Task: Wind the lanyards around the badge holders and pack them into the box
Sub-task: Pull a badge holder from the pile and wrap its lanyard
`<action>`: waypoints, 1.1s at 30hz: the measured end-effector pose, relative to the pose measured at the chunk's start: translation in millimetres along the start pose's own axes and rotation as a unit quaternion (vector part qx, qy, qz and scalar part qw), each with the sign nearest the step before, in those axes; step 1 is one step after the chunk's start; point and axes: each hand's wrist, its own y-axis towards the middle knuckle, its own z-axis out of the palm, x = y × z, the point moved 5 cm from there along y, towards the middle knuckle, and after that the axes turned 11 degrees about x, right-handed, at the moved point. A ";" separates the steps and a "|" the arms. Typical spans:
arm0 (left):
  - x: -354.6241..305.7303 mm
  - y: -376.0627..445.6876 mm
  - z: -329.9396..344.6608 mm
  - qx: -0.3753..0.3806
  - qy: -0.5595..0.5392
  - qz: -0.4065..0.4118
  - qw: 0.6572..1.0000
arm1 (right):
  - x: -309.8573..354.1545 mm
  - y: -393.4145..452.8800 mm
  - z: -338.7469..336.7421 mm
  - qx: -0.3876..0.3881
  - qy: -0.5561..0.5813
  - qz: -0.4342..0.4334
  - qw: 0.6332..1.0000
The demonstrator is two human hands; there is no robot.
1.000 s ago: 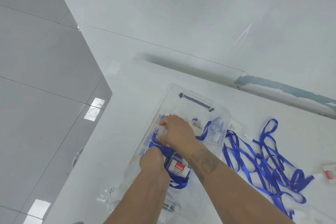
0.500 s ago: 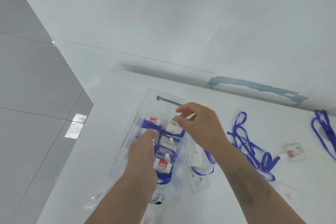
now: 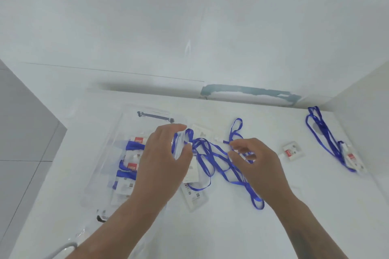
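Observation:
A clear plastic box (image 3: 117, 130) sits on the white table at the left, with several badge holders wound in blue lanyard (image 3: 134, 145) lying inside. My left hand (image 3: 164, 162) holds a clear badge holder (image 3: 179, 143) upright at the box's right edge. Its blue lanyard (image 3: 212, 157) trails loose to the right across the table. My right hand (image 3: 254, 164) is over that lanyard with fingers curled and pinches the strap near its end. Another badge holder (image 3: 194, 193) lies flat under the lanyard.
A loose badge holder (image 3: 291, 151) lies to the right of my right hand. A further lanyard with its holder (image 3: 328, 141) lies at the far right near the wall. The table's left edge drops to a grey tiled floor (image 3: 23, 143). Clear wrapping (image 3: 84, 235) lies by the near edge.
Both hands left the inside of the box and moved right. My left hand now holds a fresh badge holder and my right hand has taken its loose lanyard. The view swung right.

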 end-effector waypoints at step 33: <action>89.8 184.1 194.2 0.106 0.209 -0.254 0.938 | -149.4 202.4 76.0 0.196 -0.221 0.041 0.955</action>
